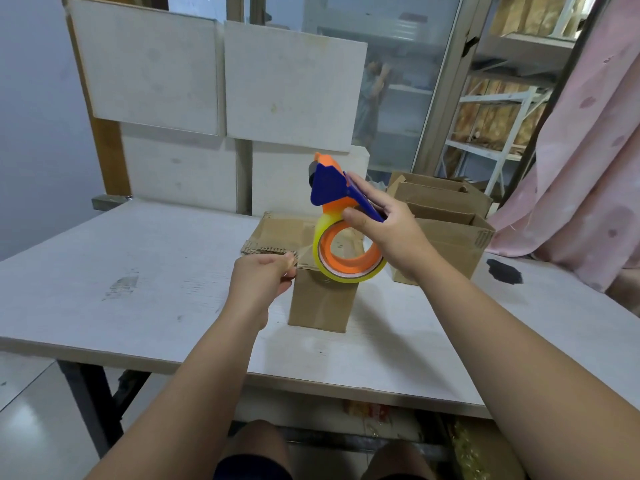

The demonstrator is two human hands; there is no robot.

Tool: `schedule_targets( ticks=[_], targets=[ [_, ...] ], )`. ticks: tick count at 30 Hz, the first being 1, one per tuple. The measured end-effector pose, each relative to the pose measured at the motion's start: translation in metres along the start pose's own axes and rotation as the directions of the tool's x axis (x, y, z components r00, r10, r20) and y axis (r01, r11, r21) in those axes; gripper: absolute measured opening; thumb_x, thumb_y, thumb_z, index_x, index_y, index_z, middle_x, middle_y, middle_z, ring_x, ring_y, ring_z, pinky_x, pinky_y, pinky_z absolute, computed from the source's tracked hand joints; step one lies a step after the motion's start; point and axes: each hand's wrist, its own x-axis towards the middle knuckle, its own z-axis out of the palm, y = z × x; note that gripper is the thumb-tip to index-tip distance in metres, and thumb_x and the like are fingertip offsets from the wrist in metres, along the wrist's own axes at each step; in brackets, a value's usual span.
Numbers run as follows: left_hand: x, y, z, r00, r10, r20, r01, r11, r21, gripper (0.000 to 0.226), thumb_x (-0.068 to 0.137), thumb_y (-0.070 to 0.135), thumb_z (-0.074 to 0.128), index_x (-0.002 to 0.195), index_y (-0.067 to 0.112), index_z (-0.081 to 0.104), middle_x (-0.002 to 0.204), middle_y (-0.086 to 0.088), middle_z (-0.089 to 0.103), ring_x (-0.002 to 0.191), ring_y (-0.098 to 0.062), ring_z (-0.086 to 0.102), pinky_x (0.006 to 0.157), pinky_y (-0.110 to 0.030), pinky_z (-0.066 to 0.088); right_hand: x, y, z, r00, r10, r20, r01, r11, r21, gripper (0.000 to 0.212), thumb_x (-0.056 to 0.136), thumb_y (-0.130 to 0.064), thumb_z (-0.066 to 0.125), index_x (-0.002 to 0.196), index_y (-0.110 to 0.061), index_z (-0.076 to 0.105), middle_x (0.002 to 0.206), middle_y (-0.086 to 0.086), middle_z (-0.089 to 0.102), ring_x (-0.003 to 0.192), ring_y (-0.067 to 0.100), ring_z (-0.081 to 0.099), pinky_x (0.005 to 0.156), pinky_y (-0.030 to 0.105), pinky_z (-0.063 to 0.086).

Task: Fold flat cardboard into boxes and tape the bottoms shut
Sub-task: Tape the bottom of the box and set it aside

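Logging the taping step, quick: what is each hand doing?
Left hand: pinched shut on the clear tape end.
Right hand: gripping the orange-and-blue tape dispenser.

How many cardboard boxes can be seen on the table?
3. One box stands under the tape dispenser; two open boxes, near and far, sit behind the right hand. Others may be hidden.

Brown cardboard box (320, 299) upright on table, flaps folded, orange-blue tape dispenser (337, 216) raised above it

Table's left half (121, 271) lies bare; open boxes (446, 216) crowd right.
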Motion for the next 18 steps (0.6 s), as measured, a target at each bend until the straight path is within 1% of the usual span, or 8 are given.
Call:
schedule_targets(
  ticks=[3, 6, 9, 11, 13, 15, 17, 18],
  targets=[
    [0.003, 0.000, 0.000, 0.998, -0.056, 0.031, 0.057, 0.997, -0.050, 0.015, 0.090, 0.008, 0.062, 0.077, 0.004, 0.068, 0.071, -0.007, 0.062, 0.074, -0.018, 0.064, 0.078, -0.027, 0.056, 0.001, 0.001, 0.003, 1.000, 0.002, -0.029, -0.001, 1.000, 0.027, 0.068, 0.077, -0.042, 0.067, 0.140, -0.036, 0.042, 0.122, -0.022, 0.053, 0.107, 0.000, 0.056, 0.083, 0.017, 0.052],
    [0.005, 0.001, 0.000, 0.993, -0.115, 0.038, 0.118, 0.989, -0.089, 0.015, 0.091, 0.007, 0.060, 0.078, 0.002, 0.067, 0.066, -0.007, 0.059, 0.072, -0.020, 0.062, 0.073, -0.027, 0.057, 0.002, 0.000, 0.004, 0.999, -0.003, -0.045, 0.004, 1.000, 0.020, 0.063, 0.082, -0.035, 0.069, 0.140, -0.035, 0.043, 0.118, -0.026, 0.053, 0.102, -0.007, 0.057, 0.078, 0.013, 0.050],
    [0.005, 0.000, 0.000, 0.993, -0.118, 0.024, 0.120, 0.989, -0.083, 0.015, 0.091, 0.008, 0.058, 0.078, 0.003, 0.066, 0.059, -0.004, 0.056, 0.066, -0.018, 0.058, 0.068, -0.024, 0.057, 0.002, 0.000, 0.006, 0.998, -0.020, -0.051, 0.020, 1.000, 0.001, 0.062, 0.084, -0.033, 0.069, 0.140, -0.034, 0.044, 0.120, -0.023, 0.054, 0.099, -0.013, 0.056, 0.075, 0.008, 0.048],
    [0.005, -0.001, 0.001, 0.995, -0.101, 0.008, 0.101, 0.993, -0.065, 0.017, 0.091, 0.010, 0.058, 0.077, 0.004, 0.066, 0.057, -0.002, 0.055, 0.062, -0.016, 0.058, 0.068, -0.024, 0.057, 0.001, 0.000, 0.007, 0.998, -0.031, -0.050, 0.030, 0.999, -0.021, 0.062, 0.084, -0.034, 0.068, 0.141, -0.034, 0.042, 0.125, -0.018, 0.054, 0.101, -0.010, 0.056, 0.075, 0.008, 0.047],
    [0.006, -0.002, 0.002, 0.996, -0.086, -0.008, 0.086, 0.996, -0.040, 0.020, 0.091, 0.013, 0.057, 0.074, 0.006, 0.065, 0.058, -0.003, 0.056, 0.061, -0.015, 0.057, 0.072, -0.027, 0.056, 0.000, 0.000, 0.008, 0.998, -0.035, -0.045, 0.034, 0.999, -0.041, 0.062, 0.085, -0.034, 0.068, 0.141, -0.035, 0.041, 0.129, -0.015, 0.053, 0.103, -0.004, 0.057, 0.074, 0.008, 0.047],
    [0.007, -0.004, 0.004, 0.999, -0.041, -0.035, 0.042, 0.999, 0.031, 0.024, 0.091, 0.015, 0.057, 0.069, 0.008, 0.065, 0.060, -0.004, 0.058, 0.063, -0.018, 0.057, 0.074, -0.032, 0.056, -0.001, 0.000, 0.008, 0.998, -0.044, -0.041, 0.042, 0.998, -0.049, 0.062, 0.086, -0.033, 0.068, 0.141, -0.035, 0.041, 0.130, -0.014, 0.053, 0.104, -0.001, 0.057, 0.074, 0.008, 0.047],
    [0.008, -0.008, 0.005, 0.995, 0.060, -0.074, -0.044, 0.979, 0.200, 0.030, 0.092, 0.021, 0.057, 0.064, 0.013, 0.064, 0.062, -0.003, 0.060, 0.067, -0.019, 0.058, 0.076, -0.035, 0.055, -0.001, -0.001, 0.009, 0.998, -0.047, -0.032, 0.046, 0.998, -0.042, 0.062, 0.086, -0.031, 0.069, 0.141, -0.035, 0.041, 0.130, -0.014, 0.053, 0.106, 0.002, 0.057, 0.079, 0.012, 0.049],
    [0.008, -0.010, 0.005, 0.989, 0.120, -0.085, -0.089, 0.949, 0.302, 0.033, 0.093, 0.025, 0.056, 0.062, 0.016, 0.063, 0.063, 0.000, 0.061, 0.068, -0.017, 0.058, 0.076, -0.036, 0.053, -0.001, 0.000, 0.010, 0.998, -0.047, -0.028, 0.046, 0.998, -0.038, 0.062, 0.086, -0.030, 0.069, 0.141, -0.035, 0.042, 0.131, -0.014, 0.053, 0.108, 0.004, 0.057, 0.082, 0.015, 0.050]
  ],
)
